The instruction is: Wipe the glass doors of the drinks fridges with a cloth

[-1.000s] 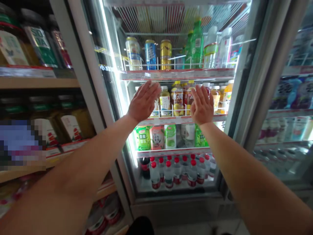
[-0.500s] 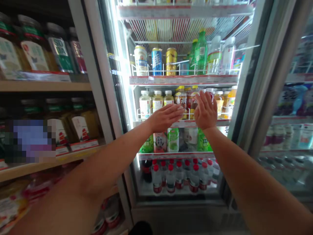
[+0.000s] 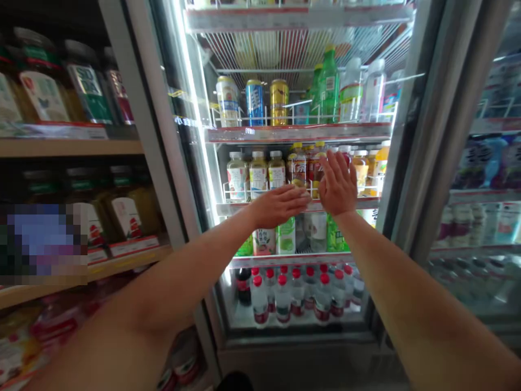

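Note:
Both my arms stretch out toward a lit drinks fridge. My left hand (image 3: 280, 205) is flat with its fingers straight and pointing right, and holds nothing. Beside it my right hand (image 3: 337, 183) is raised with its fingers extended upward, also holding nothing. The two hands are close together but apart. Behind them stand tea bottles with yellow caps (image 3: 298, 165) and white-capped bottles (image 3: 258, 175) on the middle shelf. A green drink bottle (image 3: 286, 239) shows just below my left hand. Whether either hand touches the fridge glass, I cannot tell.
Cans, such as a blue one (image 3: 254, 102), and green bottles (image 3: 329, 87) stand on the shelf above. Red-capped water bottles (image 3: 283, 298) fill the fridge bottom. Wooden shelves (image 3: 73, 146) with bottles are at left; another fridge (image 3: 484, 217) is at right.
The view has shifted slightly, with the fridge moving left in the picture. My left hand has come a little lower and nearer to my right hand. Both remain flat.

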The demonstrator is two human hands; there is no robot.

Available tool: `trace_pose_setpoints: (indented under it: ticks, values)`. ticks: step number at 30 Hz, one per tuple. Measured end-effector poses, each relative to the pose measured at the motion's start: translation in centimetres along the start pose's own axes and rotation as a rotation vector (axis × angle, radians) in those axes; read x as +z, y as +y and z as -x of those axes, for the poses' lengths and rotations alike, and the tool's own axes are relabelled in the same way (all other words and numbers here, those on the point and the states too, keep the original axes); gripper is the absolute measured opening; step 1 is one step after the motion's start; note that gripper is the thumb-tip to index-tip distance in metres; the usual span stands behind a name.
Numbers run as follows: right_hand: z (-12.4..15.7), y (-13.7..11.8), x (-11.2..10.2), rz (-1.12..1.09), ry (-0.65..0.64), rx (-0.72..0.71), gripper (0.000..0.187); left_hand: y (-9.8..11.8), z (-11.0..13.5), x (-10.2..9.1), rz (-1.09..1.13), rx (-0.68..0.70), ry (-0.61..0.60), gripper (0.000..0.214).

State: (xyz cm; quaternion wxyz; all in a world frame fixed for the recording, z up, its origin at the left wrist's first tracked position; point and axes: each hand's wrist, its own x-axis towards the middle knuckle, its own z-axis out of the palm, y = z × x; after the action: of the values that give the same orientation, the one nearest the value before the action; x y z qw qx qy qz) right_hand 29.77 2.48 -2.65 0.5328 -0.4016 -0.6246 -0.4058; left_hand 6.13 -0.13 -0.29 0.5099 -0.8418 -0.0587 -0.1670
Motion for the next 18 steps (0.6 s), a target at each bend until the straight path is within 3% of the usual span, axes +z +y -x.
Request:
trace_pose_setpoints:
  ticks: [4, 6, 8, 12, 18]
  values:
    - [-0.1, -0.1, -0.3, -0.004, -0.038, 0.006, 0.059, -2.1, -0.3, -1.1, -0.086, -0.287, 0.101, 0.047]
    - [-0.1, -0.1, -0.4, -0.003, -0.049, 0.003, 0.060, -2.0, -0.2, -1.1, -0.127, -0.425, 0.167, 0.049]
    - [-0.1, -0.1, -0.4, -0.005, -0.051, 0.005, 0.060, -1.0, 0.0, -0.6, -0.145, -0.405, 0.175, 0.049]
    - [0.0, 0.0, -0.2, 0.007, -0.033, -0.004, 0.059, -0.1, 0.4, -0.1, -0.153, -0.125, 0.068, 0.047]
    - [0.0, 0.1, -0.1, -0.006, -0.003, -0.025, 0.059, -1.6, 0.6, -0.7, -0.252, -0.492, 0.179, 0.052]
